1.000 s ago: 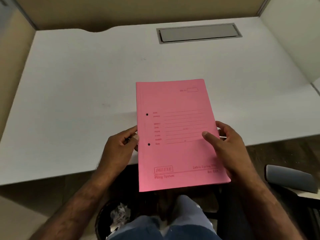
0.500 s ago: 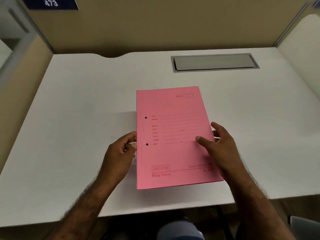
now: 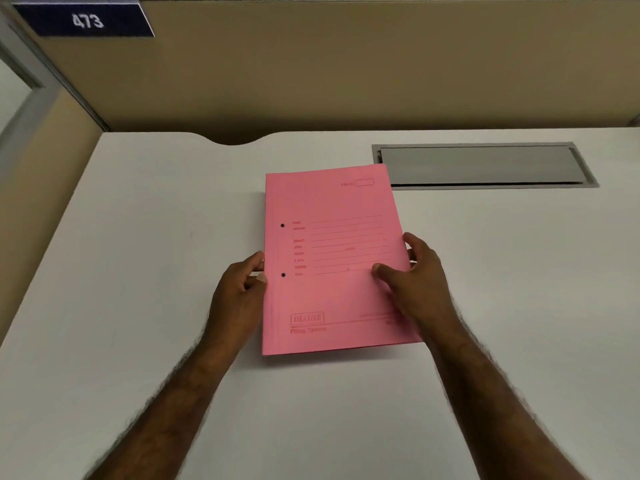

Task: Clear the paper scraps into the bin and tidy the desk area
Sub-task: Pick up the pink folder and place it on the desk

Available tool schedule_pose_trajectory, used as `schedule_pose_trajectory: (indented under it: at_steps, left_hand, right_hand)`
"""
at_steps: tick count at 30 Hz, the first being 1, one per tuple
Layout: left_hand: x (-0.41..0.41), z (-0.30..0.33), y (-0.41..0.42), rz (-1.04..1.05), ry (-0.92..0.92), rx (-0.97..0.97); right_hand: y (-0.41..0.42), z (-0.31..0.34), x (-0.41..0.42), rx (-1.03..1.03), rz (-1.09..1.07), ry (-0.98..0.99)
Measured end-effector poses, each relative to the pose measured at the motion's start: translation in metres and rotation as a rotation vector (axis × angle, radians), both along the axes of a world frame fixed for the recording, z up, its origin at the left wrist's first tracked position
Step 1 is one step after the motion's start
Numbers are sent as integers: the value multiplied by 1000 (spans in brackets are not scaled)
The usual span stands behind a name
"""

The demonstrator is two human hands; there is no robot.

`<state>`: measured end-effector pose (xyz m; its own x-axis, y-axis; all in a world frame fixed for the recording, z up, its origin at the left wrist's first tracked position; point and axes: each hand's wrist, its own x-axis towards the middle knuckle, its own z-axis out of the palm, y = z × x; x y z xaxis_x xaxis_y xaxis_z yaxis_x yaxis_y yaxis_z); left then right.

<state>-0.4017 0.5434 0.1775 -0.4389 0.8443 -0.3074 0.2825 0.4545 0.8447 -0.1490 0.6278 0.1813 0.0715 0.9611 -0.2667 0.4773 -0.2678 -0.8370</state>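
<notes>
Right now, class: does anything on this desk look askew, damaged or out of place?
Little stands out. The pink folder sits slightly skewed to the desk edge, its top corner overlapping the grey cable hatch. Both hands, left hand and right hand, hold its sides. No scraps or damage visible.

Matt pink card folder (image 3: 332, 258), smooth white desk (image 3: 138, 271)

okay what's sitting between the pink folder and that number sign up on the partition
Nothing lies there. In the head view, between the pink folder and the number sign there is only bare white desk, then the plain tan partition.
</notes>
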Motion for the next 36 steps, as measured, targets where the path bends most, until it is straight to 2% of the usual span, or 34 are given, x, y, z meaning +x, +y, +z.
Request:
schedule_pose_trajectory:
  at_steps: [9,18,27,32,36]
  left_hand:
    - [-22,-31,97,80,-17,-5]
    - [-33,-48,153,94,20,40]
    - [-40,-47,173,48,126,-8]
    - [-37,-38,154,87,53,-27]
    - [-31,-35,125,114,16,28]
  right_hand:
    - [104,-34,-39,1,28,-15]
    - [154,-41,-57,-48,-35,5]
    - [165,-43,-61,-56,-31,-106]
    - [151,-36,-52,-36,-11,-230]
    - [122,-31,-44,-51,-23,-246]
